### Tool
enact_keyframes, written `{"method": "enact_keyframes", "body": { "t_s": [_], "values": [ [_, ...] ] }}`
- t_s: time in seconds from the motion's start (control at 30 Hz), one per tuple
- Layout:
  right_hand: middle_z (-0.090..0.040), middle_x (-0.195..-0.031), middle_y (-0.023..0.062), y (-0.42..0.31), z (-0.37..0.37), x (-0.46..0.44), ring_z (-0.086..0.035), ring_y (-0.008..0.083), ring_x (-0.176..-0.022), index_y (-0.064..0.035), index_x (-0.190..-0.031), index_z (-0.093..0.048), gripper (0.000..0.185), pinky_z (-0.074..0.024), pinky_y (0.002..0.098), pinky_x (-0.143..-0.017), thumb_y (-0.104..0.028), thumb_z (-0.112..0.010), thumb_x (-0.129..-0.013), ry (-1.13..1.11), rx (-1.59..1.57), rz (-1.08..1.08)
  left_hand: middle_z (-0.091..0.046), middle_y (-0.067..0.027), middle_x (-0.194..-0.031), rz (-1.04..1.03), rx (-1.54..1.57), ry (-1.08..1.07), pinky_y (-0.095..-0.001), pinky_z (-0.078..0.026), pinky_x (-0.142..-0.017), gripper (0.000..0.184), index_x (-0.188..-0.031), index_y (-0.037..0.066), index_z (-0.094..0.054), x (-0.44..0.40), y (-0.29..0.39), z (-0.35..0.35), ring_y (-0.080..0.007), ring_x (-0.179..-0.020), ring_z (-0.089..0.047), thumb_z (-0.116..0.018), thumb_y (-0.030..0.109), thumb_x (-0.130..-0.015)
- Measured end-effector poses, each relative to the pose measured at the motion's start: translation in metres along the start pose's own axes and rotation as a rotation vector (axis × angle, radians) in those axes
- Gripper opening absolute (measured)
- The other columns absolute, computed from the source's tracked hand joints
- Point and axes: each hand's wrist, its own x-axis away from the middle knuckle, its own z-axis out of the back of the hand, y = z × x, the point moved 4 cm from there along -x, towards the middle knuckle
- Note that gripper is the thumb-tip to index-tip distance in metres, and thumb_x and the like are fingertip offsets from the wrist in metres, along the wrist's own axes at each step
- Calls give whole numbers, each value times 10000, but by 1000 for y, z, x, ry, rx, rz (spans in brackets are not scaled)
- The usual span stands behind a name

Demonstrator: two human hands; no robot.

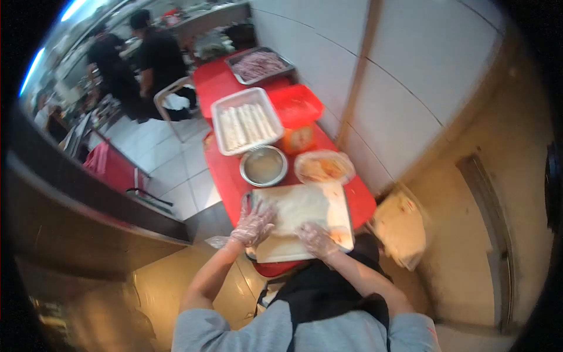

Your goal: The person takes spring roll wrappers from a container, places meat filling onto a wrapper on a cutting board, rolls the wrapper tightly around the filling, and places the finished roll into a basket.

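Observation:
Both my hands wear clear plastic gloves over a white cutting board (341,218) at the near end of the red table. A thin pale wrapper sheet (299,205) lies across the board. My left hand (254,225) rests at the sheet's left edge with its fingers spread. On the lower right of the sheet lies my right hand (316,239), fingers stretched over it and nothing visible inside. Orange bits mark the board's right side. Just beyond stand a metal bowl (264,166) of cloudy liquid and a plastic bag (324,168) with pale and orange food.
A white tray (218,126) holds several pale rolls. Behind are a red basket (302,104) and a metal tray (287,68) of pinkish strips. A tiled wall (410,76) borders the red table (226,176) at right. Two people (161,58) stand at far left, near a chair (170,94).

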Motion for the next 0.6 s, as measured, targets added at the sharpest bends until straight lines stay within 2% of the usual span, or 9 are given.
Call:
{"method": "enact_keyframes", "body": {
  "t_s": [0.03,0.07,0.13,0.23,0.27,0.33,0.47,0.53,0.6],
  "values": [
    [-591,-882,165,-2,0,-1,-597,353,-849,-42,-960,-634,162,-498,454,-751,-122,-556,-843,-84,36,-47,-406,-85,-1518,31,104,24,-656,-145,-1144,523,-1430,113,-452,-3,13,9,-326,-1441,-299,-503,330,-957],
    [-605,-894,168,-1,-2,-1,-606,357,-862,-42,-947,-640,159,-502,452,-763,-133,-553,-850,-166,69,-83,-442,-99,-1484,-43,194,86,-624,-221,-1118,499,-1401,105,-479,-7,32,8,-331,-1399,-357,-535,295,-943],
    [-629,-948,171,-1,-2,-2,-621,352,-900,-46,-950,-651,167,-507,450,-785,-143,-547,-863,-155,-17,-139,-514,-126,-1416,-164,374,215,-558,-373,-1065,455,-1344,88,-532,-2,72,1,-340,-1316,-472,-599,224,-915],
    [-660,-1058,164,7,11,10,-626,352,-990,-55,-1033,-660,222,-503,446,-856,-169,-524,-900,-154,-54,-119,-635,-139,-1220,-74,576,271,-451,-499,-919,387,-1238,67,-604,-8,75,-54,-349,-1101,-612,-657,126,-860],
    [-661,-1066,151,11,19,14,-625,344,-1002,-62,-1063,-656,238,-501,439,-870,-167,-506,-911,-113,-44,-64,-679,-131,-1053,-81,488,366,-419,-522,-831,327,-1157,60,-644,-7,79,-32,-346,-970,-645,-666,89,-832],
    [-662,-1115,133,35,19,39,-618,325,-1058,-70,-1140,-642,270,-493,428,-923,-166,-505,-928,-112,73,41,-673,-137,-1044,-116,475,404,-424,-521,-834,332,-1147,58,-648,-4,82,-14,-343,-974,-643,-674,85,-818],
    [-659,-1061,113,57,72,50,-626,312,-983,-64,-1053,-639,194,-500,435,-846,-183,-548,-929,-197,-61,-189,-662,-139,-1032,-135,475,432,-433,-515,-836,306,-1105,51,-654,-5,84,-7,-338,-976,-636,-681,90,-802],
    [-653,-1023,101,67,86,55,-627,304,-937,-63,-1006,-631,157,-499,434,-801,-184,-574,-925,-266,-164,-280,-658,-131,-1031,-74,460,360,-441,-509,-844,283,-1078,51,-652,-9,90,-1,-338,-987,-630,-679,101,-801],
    [-641,-972,88,71,92,61,-623,290,-896,-65,-972,-623,119,-495,425,-764,-166,-593,-916,-194,-170,-198,-661,-131,-1017,-79,463,334,-447,-509,-844,275,-1071,52,-647,-19,101,-1,-343,-974,-632,-674,110,-803]
  ]
}}
